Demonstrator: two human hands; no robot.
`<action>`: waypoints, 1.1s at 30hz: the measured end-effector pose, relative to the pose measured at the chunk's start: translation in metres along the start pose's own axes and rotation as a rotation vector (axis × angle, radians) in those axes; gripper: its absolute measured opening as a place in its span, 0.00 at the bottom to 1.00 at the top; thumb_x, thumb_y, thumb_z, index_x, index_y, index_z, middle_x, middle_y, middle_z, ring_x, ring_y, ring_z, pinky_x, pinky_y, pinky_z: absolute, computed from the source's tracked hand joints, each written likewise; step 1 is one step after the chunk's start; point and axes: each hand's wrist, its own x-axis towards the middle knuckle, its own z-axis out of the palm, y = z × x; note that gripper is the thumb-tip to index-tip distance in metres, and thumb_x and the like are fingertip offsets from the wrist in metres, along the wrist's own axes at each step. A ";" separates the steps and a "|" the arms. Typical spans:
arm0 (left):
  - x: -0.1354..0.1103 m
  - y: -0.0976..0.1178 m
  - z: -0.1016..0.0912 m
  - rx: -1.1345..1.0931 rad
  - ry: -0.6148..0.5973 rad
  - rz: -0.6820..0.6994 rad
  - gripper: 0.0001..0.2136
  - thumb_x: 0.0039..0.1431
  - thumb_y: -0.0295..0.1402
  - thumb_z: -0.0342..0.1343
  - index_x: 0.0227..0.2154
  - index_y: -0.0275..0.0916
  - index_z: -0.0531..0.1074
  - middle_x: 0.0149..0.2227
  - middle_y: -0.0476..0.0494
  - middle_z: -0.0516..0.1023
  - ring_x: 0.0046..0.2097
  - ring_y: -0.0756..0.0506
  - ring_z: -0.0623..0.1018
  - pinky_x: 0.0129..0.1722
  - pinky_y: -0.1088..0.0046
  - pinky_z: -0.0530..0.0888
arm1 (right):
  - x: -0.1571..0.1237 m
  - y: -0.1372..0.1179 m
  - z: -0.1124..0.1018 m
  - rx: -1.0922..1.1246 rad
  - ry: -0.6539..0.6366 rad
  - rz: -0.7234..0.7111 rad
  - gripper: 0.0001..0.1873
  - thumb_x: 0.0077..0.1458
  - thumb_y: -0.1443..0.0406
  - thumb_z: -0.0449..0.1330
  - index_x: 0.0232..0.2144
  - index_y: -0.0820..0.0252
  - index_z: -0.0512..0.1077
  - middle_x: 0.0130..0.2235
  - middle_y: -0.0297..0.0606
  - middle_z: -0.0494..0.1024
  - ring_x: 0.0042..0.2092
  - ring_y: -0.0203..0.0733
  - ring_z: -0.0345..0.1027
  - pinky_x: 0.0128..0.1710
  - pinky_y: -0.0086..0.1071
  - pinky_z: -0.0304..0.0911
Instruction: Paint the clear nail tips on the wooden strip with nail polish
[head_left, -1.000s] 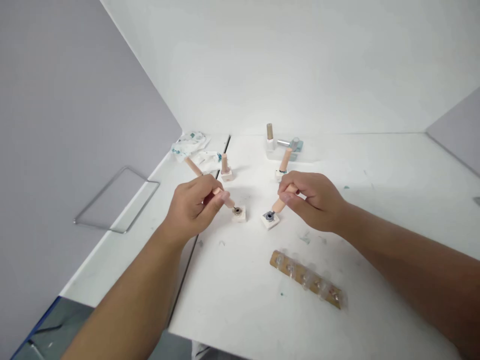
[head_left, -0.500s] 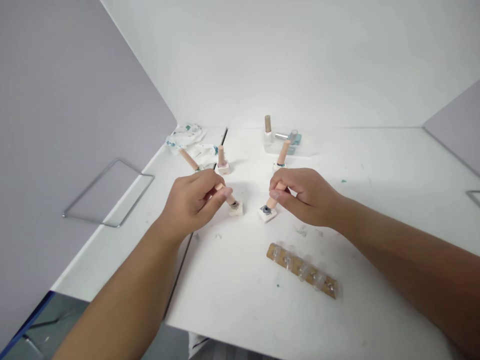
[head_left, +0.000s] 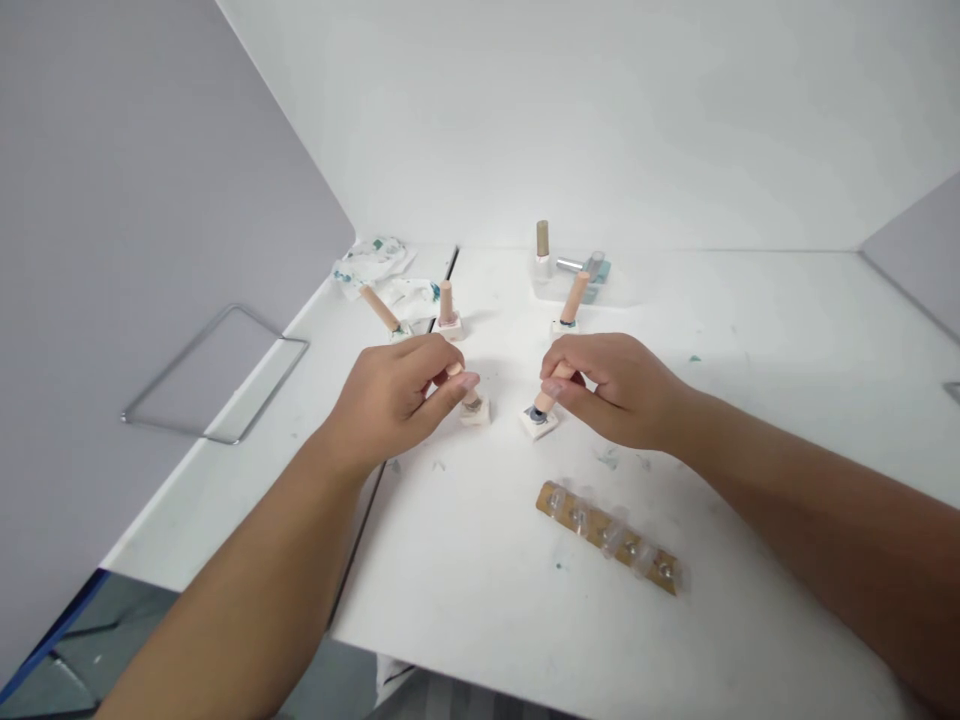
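Note:
My left hand is closed on the peach cap of a nail polish bottle, whose white square base rests on the table. Over to the right, my right hand pinches the tilted peach cap of a second nail polish bottle; grey-blue polish smears its neck. Whether either cap is screwed tight I cannot tell. Nearer to me lies a wooden strip carrying several clear nail tips on metal studs.
Behind my hands stand more peach-capped bottles, one upright, one leaning cap and one at right. A clear tray sits near the wall beside a gold-capped bottle. Stained tissues lie at the back left, near a metal frame.
My left hand has shifted slightly right and its bottle's cap stands more upright. My right hand keeps its hold on its bottle. The view has moved a little.

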 end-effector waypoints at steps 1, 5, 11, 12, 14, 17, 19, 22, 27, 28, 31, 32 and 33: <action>0.001 0.000 0.000 0.012 -0.028 -0.002 0.08 0.65 0.33 0.54 0.29 0.37 0.69 0.24 0.53 0.69 0.25 0.54 0.66 0.26 0.77 0.62 | 0.000 0.000 0.000 -0.007 -0.021 -0.001 0.09 0.61 0.66 0.53 0.29 0.61 0.68 0.24 0.29 0.75 0.24 0.29 0.62 0.26 0.25 0.55; 0.002 0.001 0.000 0.036 -0.130 -0.030 0.09 0.66 0.35 0.52 0.31 0.38 0.70 0.25 0.52 0.70 0.26 0.53 0.68 0.26 0.76 0.62 | -0.001 0.000 0.001 -0.041 -0.132 0.040 0.10 0.61 0.64 0.53 0.28 0.60 0.68 0.25 0.29 0.75 0.25 0.31 0.62 0.27 0.27 0.53; 0.002 0.002 -0.002 0.023 -0.078 -0.049 0.10 0.65 0.36 0.53 0.29 0.37 0.69 0.24 0.52 0.70 0.25 0.53 0.67 0.26 0.75 0.61 | 0.000 -0.001 0.001 -0.048 -0.124 0.047 0.10 0.61 0.64 0.53 0.28 0.60 0.68 0.26 0.31 0.75 0.26 0.32 0.62 0.27 0.28 0.53; 0.002 0.002 -0.002 0.024 -0.072 -0.055 0.10 0.65 0.36 0.53 0.29 0.37 0.69 0.24 0.52 0.70 0.25 0.53 0.66 0.26 0.75 0.61 | 0.001 -0.001 0.002 -0.044 -0.116 0.051 0.10 0.60 0.64 0.54 0.28 0.60 0.68 0.26 0.31 0.76 0.26 0.32 0.63 0.27 0.28 0.53; 0.002 0.003 -0.001 0.020 -0.089 -0.081 0.10 0.64 0.36 0.53 0.29 0.37 0.69 0.24 0.53 0.69 0.25 0.53 0.66 0.26 0.76 0.61 | 0.001 -0.002 0.002 -0.038 -0.122 0.084 0.09 0.60 0.64 0.54 0.27 0.60 0.68 0.27 0.32 0.76 0.26 0.32 0.63 0.28 0.28 0.54; 0.003 0.004 0.002 -0.009 -0.107 -0.125 0.10 0.64 0.36 0.54 0.28 0.38 0.70 0.21 0.54 0.68 0.23 0.53 0.64 0.24 0.76 0.60 | 0.001 -0.004 0.002 -0.011 -0.141 0.150 0.09 0.59 0.64 0.55 0.26 0.60 0.67 0.27 0.32 0.77 0.26 0.32 0.63 0.28 0.29 0.54; 0.004 0.004 0.003 -0.047 -0.090 -0.165 0.10 0.63 0.36 0.55 0.27 0.38 0.70 0.20 0.54 0.65 0.22 0.54 0.62 0.23 0.75 0.58 | 0.001 -0.005 0.002 0.024 -0.134 0.194 0.10 0.60 0.64 0.55 0.26 0.59 0.67 0.26 0.31 0.76 0.25 0.32 0.62 0.27 0.29 0.53; 0.005 0.005 0.004 -0.112 -0.068 -0.248 0.12 0.63 0.37 0.55 0.25 0.38 0.69 0.18 0.55 0.61 0.21 0.53 0.59 0.21 0.75 0.56 | 0.001 -0.006 0.002 0.075 -0.106 0.263 0.10 0.60 0.63 0.55 0.26 0.59 0.67 0.23 0.29 0.73 0.22 0.30 0.58 0.24 0.28 0.52; 0.005 0.006 0.003 -0.151 -0.094 -0.312 0.12 0.63 0.37 0.54 0.25 0.38 0.69 0.19 0.54 0.62 0.21 0.54 0.59 0.20 0.76 0.56 | -0.002 -0.005 0.004 0.061 -0.094 0.268 0.10 0.60 0.63 0.55 0.27 0.59 0.68 0.22 0.29 0.73 0.20 0.30 0.57 0.24 0.27 0.51; 0.005 0.006 0.002 -0.131 -0.106 -0.285 0.12 0.63 0.37 0.54 0.26 0.38 0.70 0.19 0.54 0.63 0.21 0.53 0.60 0.20 0.76 0.57 | -0.002 -0.005 0.005 0.039 -0.094 0.245 0.10 0.60 0.63 0.55 0.28 0.59 0.68 0.22 0.29 0.74 0.21 0.30 0.57 0.24 0.27 0.52; 0.004 0.007 0.000 -0.033 -0.130 -0.150 0.10 0.63 0.36 0.54 0.28 0.38 0.71 0.22 0.53 0.68 0.23 0.53 0.65 0.23 0.75 0.59 | -0.004 -0.004 0.007 -0.021 -0.095 0.159 0.10 0.60 0.63 0.55 0.28 0.60 0.68 0.25 0.30 0.76 0.23 0.30 0.60 0.26 0.28 0.53; 0.003 0.007 -0.001 -0.005 -0.127 -0.113 0.09 0.63 0.36 0.54 0.29 0.38 0.71 0.23 0.53 0.69 0.24 0.53 0.66 0.24 0.75 0.60 | -0.005 -0.004 0.008 -0.033 -0.092 0.136 0.10 0.61 0.63 0.55 0.28 0.60 0.68 0.25 0.31 0.76 0.23 0.31 0.61 0.26 0.28 0.54; 0.002 0.007 -0.001 0.010 -0.114 -0.089 0.09 0.63 0.36 0.54 0.29 0.38 0.71 0.23 0.52 0.70 0.24 0.53 0.67 0.24 0.75 0.61 | -0.005 -0.003 0.008 -0.040 -0.087 0.121 0.10 0.61 0.63 0.55 0.28 0.60 0.68 0.25 0.31 0.76 0.24 0.31 0.62 0.26 0.28 0.54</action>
